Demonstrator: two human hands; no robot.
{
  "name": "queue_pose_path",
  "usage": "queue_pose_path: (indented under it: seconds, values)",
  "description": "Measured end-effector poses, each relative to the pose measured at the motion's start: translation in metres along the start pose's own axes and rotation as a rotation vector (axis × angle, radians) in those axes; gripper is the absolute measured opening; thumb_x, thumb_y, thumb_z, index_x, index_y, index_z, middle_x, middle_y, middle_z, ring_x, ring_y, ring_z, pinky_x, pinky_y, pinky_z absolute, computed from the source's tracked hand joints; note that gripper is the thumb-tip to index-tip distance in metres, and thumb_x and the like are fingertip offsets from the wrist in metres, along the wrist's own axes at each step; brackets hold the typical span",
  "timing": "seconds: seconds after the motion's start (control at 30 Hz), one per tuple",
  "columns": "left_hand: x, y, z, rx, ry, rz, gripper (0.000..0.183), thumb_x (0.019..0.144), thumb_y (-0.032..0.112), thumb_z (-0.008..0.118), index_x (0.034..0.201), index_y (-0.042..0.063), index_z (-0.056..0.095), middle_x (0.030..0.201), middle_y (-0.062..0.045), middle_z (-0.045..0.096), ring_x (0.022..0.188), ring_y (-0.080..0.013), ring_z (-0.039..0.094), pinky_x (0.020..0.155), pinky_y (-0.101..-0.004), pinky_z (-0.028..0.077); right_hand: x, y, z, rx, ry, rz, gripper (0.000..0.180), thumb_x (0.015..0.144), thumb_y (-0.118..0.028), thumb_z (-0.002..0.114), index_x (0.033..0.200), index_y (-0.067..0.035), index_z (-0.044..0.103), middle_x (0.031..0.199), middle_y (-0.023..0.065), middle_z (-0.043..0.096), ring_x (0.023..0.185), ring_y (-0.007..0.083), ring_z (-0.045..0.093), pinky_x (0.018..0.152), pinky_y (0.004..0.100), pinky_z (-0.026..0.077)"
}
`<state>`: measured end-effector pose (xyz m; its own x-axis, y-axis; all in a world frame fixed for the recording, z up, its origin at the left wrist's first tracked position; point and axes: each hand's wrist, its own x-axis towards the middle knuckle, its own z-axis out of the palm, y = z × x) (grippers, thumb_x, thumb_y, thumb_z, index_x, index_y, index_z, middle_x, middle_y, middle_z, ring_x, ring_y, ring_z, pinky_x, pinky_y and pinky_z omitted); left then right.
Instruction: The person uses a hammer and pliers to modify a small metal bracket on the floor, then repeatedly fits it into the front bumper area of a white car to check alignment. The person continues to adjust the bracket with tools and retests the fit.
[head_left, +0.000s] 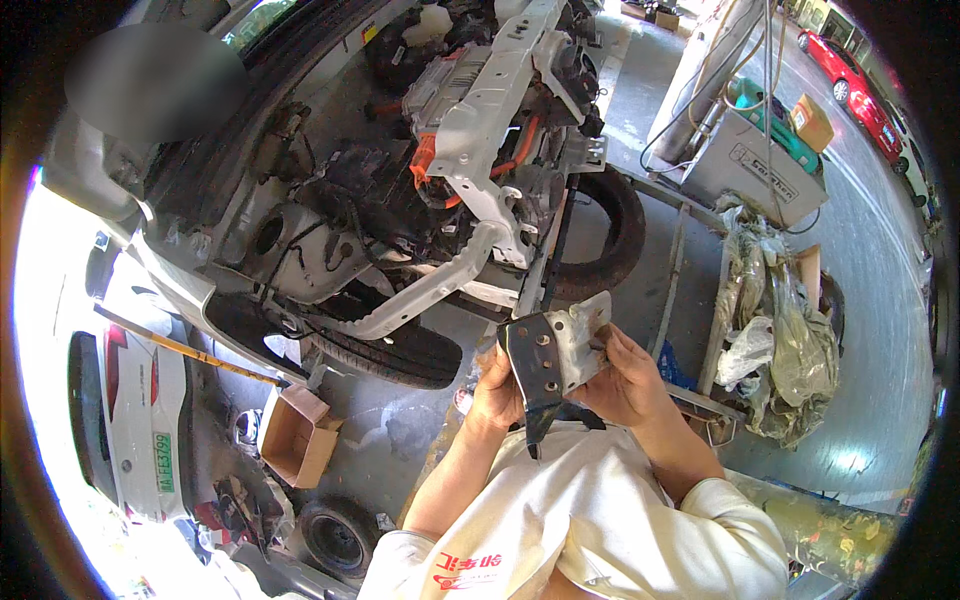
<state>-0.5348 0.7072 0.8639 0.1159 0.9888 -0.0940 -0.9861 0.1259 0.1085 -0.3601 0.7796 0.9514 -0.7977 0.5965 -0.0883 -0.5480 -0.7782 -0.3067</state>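
My left hand (496, 386) grips the left edge of a black metal bracket (536, 360) with several round holes and a pointed lower end. My right hand (621, 379) holds a pale, worn sheet-metal piece (581, 341) by its right side. The two metal pieces lie against each other in front of my chest; whether they are fastened together I cannot tell. Beyond my hands stands a car with its front end stripped. Its bare front crossmember (480, 112) and a curved side brace (431, 296) show, with orange cables (424, 159) beside them.
A car wheel (397, 349) sits under the brace, and a loose tire (611, 232) lies beyond it. A metal frame (675, 262) stands on the right, near crumpled plastic sheeting (802, 345) and a grey machine (754, 169). An open cardboard box (300, 439) and another wheel (337, 536) are at left.
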Motion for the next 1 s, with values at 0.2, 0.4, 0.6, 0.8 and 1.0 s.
queue_pose_path:
  seconds: [0.2,0.4,0.6,0.8,1.0]
  values:
    - [-0.001,0.003,0.008,0.053,-0.041,0.002,0.062,0.086,0.034,0.07,0.137,0.011,0.045,0.132,-0.011,0.055,0.118,-0.0275,0.056,0.103,-0.0507,0.045,0.001,0.001,0.0,-0.001,-0.003,0.009,0.041,0.101,-0.025,0.046,0.138,-0.007,0.04,0.132,0.0122,0.054,0.119,0.0289,0.056,0.098,0.0504,0.049]
    - [-0.004,0.005,0.008,0.071,-0.061,0.013,0.061,0.085,0.033,0.071,0.137,0.012,0.045,0.132,-0.01,0.055,0.12,-0.0273,0.055,0.104,-0.0512,0.044,0.003,0.005,-0.004,0.023,-0.056,0.006,0.042,0.101,-0.026,0.047,0.137,-0.004,0.04,0.13,0.0138,0.055,0.119,0.0283,0.057,0.098,0.0493,0.05]
    - [-0.006,0.005,0.007,0.073,-0.001,0.022,0.061,0.084,0.033,0.071,0.136,0.012,0.046,0.131,-0.01,0.056,0.119,-0.0269,0.056,0.104,-0.0503,0.045,0.004,0.005,0.0,-0.008,-0.032,0.019,0.043,0.101,-0.025,0.047,0.136,-0.002,0.04,0.129,0.0148,0.056,0.117,0.0286,0.058,0.098,0.049,0.05]
    - [-0.009,0.004,0.008,0.059,-0.037,0.043,0.061,0.085,0.033,0.071,0.136,0.011,0.046,0.129,-0.011,0.057,0.116,-0.0265,0.058,0.102,-0.0484,0.047,0.005,0.007,0.0,-0.029,-0.017,0.036,0.045,0.1,-0.025,0.048,0.137,-0.002,0.039,0.129,0.0145,0.055,0.117,0.0283,0.058,0.098,0.0491,0.049]
    - [-0.021,0.008,-0.005,0.108,0.055,0.144,0.062,0.085,0.034,0.07,0.135,0.007,0.045,0.128,-0.012,0.057,0.115,-0.0261,0.059,0.1,-0.0463,0.049,0.016,0.01,0.004,-0.06,-0.026,0.129,0.049,0.096,-0.019,0.054,0.139,-0.002,0.037,0.13,0.0137,0.053,0.119,0.0285,0.056,0.101,0.0503,0.047]
